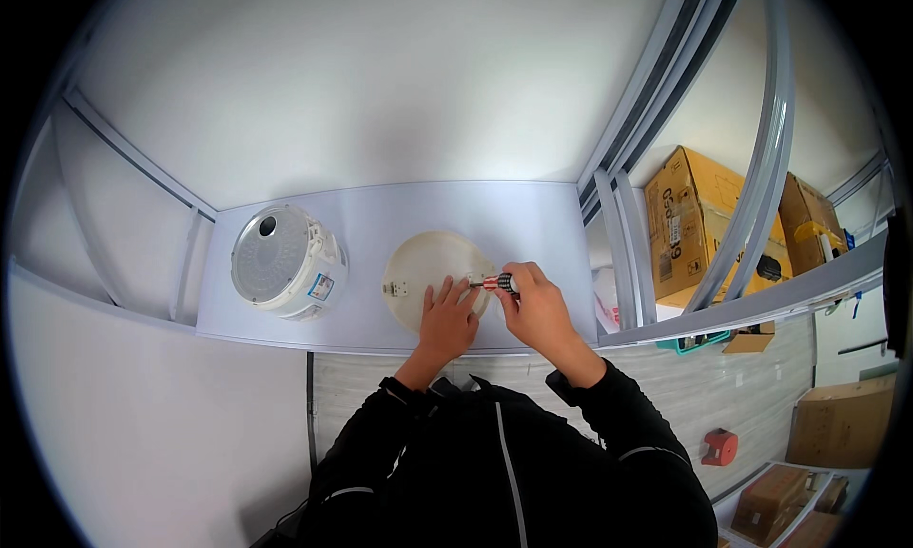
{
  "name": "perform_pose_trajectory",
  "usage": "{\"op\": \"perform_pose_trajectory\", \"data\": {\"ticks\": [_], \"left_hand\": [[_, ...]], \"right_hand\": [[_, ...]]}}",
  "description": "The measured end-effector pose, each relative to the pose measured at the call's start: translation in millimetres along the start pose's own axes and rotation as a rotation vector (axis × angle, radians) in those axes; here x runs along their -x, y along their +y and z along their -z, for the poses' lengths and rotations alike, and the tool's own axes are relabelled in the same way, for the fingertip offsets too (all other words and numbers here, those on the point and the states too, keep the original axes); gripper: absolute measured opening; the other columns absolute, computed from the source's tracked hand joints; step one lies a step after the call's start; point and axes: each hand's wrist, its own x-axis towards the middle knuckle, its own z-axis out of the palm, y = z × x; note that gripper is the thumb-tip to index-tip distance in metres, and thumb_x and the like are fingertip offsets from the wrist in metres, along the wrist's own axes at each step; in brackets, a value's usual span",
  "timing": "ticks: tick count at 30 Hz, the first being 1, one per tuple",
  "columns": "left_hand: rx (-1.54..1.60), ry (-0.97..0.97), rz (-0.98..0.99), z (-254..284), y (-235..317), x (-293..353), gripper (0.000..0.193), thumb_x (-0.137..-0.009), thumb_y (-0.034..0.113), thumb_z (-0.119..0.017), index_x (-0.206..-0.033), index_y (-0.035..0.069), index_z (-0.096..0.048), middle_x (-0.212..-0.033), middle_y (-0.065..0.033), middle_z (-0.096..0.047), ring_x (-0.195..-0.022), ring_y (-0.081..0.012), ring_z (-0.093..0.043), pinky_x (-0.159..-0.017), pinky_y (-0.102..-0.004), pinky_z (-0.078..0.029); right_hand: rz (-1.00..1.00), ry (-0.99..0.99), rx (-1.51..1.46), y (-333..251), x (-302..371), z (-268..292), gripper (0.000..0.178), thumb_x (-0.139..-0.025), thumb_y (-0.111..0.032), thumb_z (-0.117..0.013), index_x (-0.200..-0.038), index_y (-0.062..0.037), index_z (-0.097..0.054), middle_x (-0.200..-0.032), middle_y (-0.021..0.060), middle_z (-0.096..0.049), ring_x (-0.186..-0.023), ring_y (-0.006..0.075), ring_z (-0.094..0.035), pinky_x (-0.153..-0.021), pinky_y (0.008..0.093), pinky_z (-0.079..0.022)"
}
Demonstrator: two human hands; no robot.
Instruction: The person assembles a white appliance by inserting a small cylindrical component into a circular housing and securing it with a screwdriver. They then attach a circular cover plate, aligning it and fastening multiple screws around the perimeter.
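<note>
A round cream-coloured lid-like disc [428,253] lies flat on the white table, with small metal fittings at its left and right sides. My left hand [447,320] rests on its near part, fingers spread, the fingertips close to the right-hand fitting. My right hand [538,305] is closed around the red and black handle of a screwdriver [491,283]. The screwdriver lies nearly level and its tip points left, at the right fitting beside my left fingers. Whether the tip touches a screw is too small to tell.
A white bucket [323,291] with a grey lid and a dark round hole stands at the table's left. Grey metal framing [623,253] rises at the right. Beyond it are cardboard boxes [699,220]. A red stool [720,447] stands on the floor.
</note>
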Motion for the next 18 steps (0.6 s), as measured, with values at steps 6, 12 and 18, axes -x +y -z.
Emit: {"op": "perform_pose_trajectory", "data": {"ticks": [6, 12, 18], "left_hand": [[-0.010, 0.000, -0.005, -0.3, 0.8, 0.6, 0.055, -0.094, 0.021, -0.061, -0.148, 0.016, -0.062, -0.158, -0.0110, -0.053, -0.153, -0.0372, -0.041, -0.125, -0.0650, -0.024], [-0.053, -0.038, -0.008, 0.9, 0.0, 0.6, 0.055, -0.095, 0.021, -0.061, -0.150, 0.016, -0.059, -0.160, -0.0100, -0.051, -0.155, -0.0363, -0.039, -0.126, -0.0643, -0.022], [-0.049, -0.055, -0.017, 2.9, 0.1, 0.3, 0.056, -0.095, 0.020, -0.059, -0.150, 0.016, -0.058, -0.160, -0.0093, -0.052, -0.156, -0.0359, -0.038, -0.127, -0.0638, -0.022]], "right_hand": [[-0.112, -0.031, 0.023, -6.5, -0.9, -0.6, 0.032, -0.095, -0.018, -0.076, -0.121, -0.0031, -0.064, -0.102, 0.0191, -0.068, -0.082, 0.0419, -0.070, -0.069, 0.0476, -0.056], [0.001, -0.027, 0.069, -12.3, -5.5, -3.5, 0.030, -0.094, -0.018, -0.076, -0.118, -0.0038, -0.065, -0.100, 0.0190, -0.067, -0.080, 0.0417, -0.070, -0.067, 0.0477, -0.056], [0.064, -0.154, 0.150, -21.0, -19.4, 11.8, 0.027, -0.092, -0.016, -0.076, -0.115, -0.0051, -0.066, -0.100, 0.0189, -0.067, -0.086, 0.0399, -0.070, -0.071, 0.0472, -0.057]]}}
